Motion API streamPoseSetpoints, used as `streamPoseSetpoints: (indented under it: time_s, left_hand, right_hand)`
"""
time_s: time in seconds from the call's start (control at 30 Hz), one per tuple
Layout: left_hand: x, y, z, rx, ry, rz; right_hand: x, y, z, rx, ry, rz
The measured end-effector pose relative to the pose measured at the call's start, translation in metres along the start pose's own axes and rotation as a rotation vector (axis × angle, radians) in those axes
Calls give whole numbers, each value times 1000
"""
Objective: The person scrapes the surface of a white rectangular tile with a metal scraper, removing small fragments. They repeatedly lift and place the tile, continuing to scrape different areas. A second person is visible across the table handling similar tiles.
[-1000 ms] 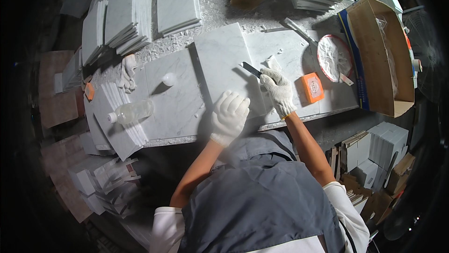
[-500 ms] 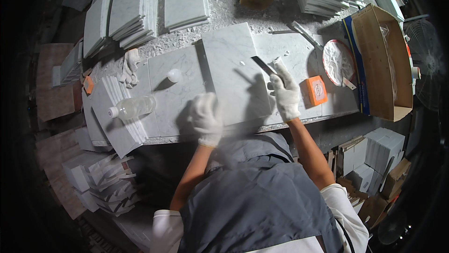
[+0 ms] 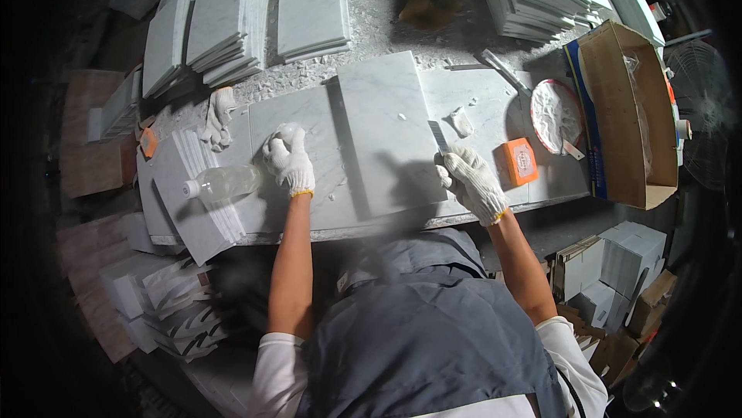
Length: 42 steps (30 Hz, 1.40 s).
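Note:
My left hand point(image 3: 290, 161), in a white knit glove, is closed around a small round white container point(image 3: 289, 131) on the marble slabs, mostly hidden by the fingers. My right hand point(image 3: 475, 183), gloved too, grips a narrow flat metal blade point(image 3: 437, 135) pointing away from me; any handle is inside the fist. Between the hands a pale grey-veined marble tile point(image 3: 386, 128) lies on top of the other slabs, with a white chip on it. A crumpled white wad point(image 3: 461, 122) lies just beyond my right hand. An orange block-shaped box point(image 3: 519, 161) is to its right.
A clear bottle point(image 3: 228, 181) lies on tiles at the left, near a loose glove point(image 3: 219, 118). To the right are a round dish of white paste point(image 3: 555, 115) and an open cardboard box point(image 3: 630, 113). Tile stacks point(image 3: 224, 12) and a fan point(image 3: 699, 113) stand beyond.
My left hand has moved left from the tile's edge onto the small round container. My right hand has drawn nearer to me, keeping the blade; the white wad now lies on the slab.

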State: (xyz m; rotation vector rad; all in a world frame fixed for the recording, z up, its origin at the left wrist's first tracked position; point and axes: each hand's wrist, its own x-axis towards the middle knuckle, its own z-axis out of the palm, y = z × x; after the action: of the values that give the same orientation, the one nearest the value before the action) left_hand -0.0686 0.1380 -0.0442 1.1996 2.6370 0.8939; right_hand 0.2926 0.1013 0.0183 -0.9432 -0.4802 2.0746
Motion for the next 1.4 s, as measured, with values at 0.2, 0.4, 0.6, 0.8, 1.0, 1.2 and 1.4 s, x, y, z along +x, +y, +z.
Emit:
streamPoseSetpoints:
  time_s: [0.2, 0.4, 0.6, 0.8, 1.0, 1.2, 1.4]
  left_hand:
    - [-54, 44, -13, -586, -132, -64]
    - [-139, 62, -16, -567, -318, 81]
    - [-152, 57, -15, -595, -353, 283]
    - [-151, 71, -20, -658, -341, 241]
    - [-150, 73, -27, -648, -385, 244]
    - [-150, 71, -24, -641, -376, 241]
    - [-149, 74, -27, -686, -384, 252]
  right_hand:
    - [15, -13, 17, -642, 355, -21]
    - [35, -9, 18, -1399, 216, -561]
    - [48, -6, 15, -1522, 225, -464]
    - [56, -7, 29, -1761, 303, -512]
    - [57, -23, 49, -1661, 307, -480]
    - [44, -24, 49, -1895, 219, -316]
    - [42, -27, 35, -1772, 170, -317]
